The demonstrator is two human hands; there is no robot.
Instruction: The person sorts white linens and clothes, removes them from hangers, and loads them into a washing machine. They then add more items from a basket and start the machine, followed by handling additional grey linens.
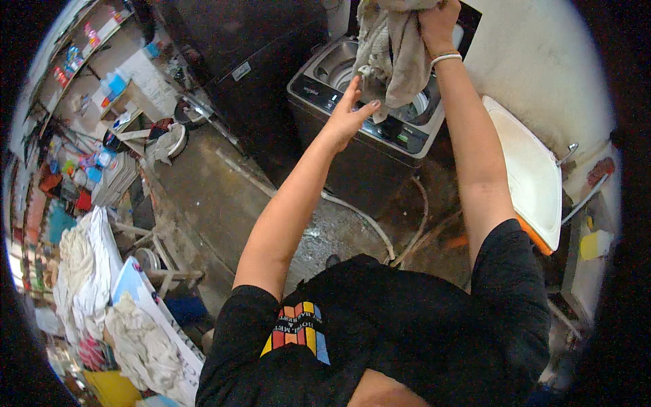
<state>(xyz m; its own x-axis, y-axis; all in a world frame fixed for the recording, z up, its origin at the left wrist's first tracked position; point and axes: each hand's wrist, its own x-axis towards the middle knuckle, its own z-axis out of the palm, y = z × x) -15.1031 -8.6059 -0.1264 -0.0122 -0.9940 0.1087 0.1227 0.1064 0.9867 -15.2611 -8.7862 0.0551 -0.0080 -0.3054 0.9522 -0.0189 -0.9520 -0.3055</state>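
At the top of the view my right hand (439, 28) is closed on a damp-looking grey-beige cloth (400, 57), held up so that it hangs in folds. My left hand (349, 117) is just left of the cloth's lower end, fingers and thumb apart, with nothing in it; whether a fingertip touches the cloth I cannot tell. Below the cloth stands a dark top-loading washing machine (366, 163) with its lid raised. Part of its round metal tub shows on both sides of the cloth, which hides the middle.
A white sink (525, 169) with a tap is at the right wall. Hoses (363, 216) run over the wet floor before the machine. A tall dark cabinet-like appliance (261, 81) stands left of it. Piled pale laundry (146, 339) lies at the lower left, and cluttered shelves (88, 54) line the far left.
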